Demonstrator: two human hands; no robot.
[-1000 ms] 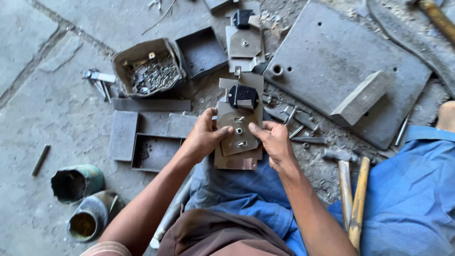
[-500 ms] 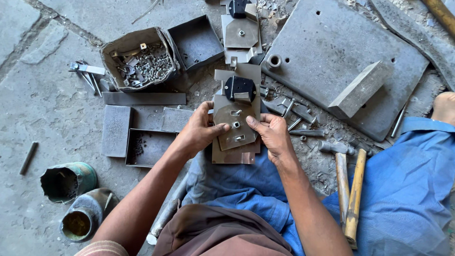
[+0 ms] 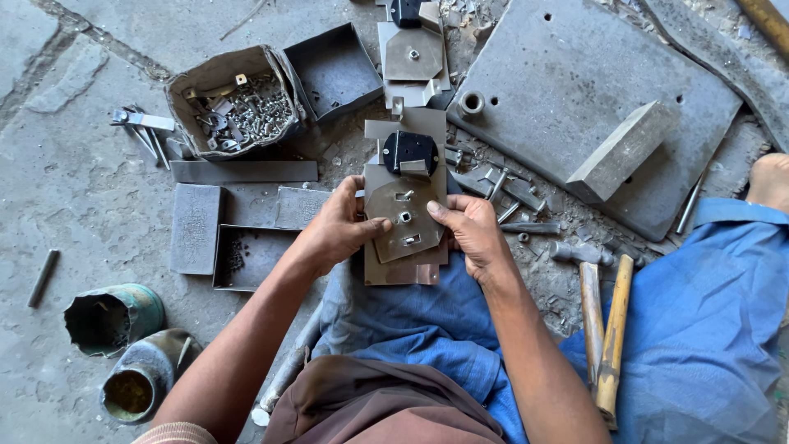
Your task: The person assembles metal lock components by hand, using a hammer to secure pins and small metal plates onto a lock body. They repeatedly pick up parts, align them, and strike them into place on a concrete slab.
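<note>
My left hand (image 3: 333, 232) and my right hand (image 3: 470, 233) grip the two sides of a flat grey metal plate (image 3: 404, 215) with small tabs sticking up through its middle. It rests on a stack of similar plates (image 3: 402, 269) on the ground in front of my blue-clad lap. Just beyond my fingers sits a black round part (image 3: 408, 151) mounted on another plate. My thumbs press on the top plate's face.
A torn box of small metal hardware (image 3: 238, 103) stands at upper left beside an open metal tray (image 3: 333, 70). A large slab (image 3: 600, 107) with a metal block lies upper right. Two wooden-handled hammers (image 3: 604, 321) lie right; two tins (image 3: 123, 349) stand lower left.
The view has shifted slightly; both hands stay on the plate, with the fingers adjusted a little on its edges.
</note>
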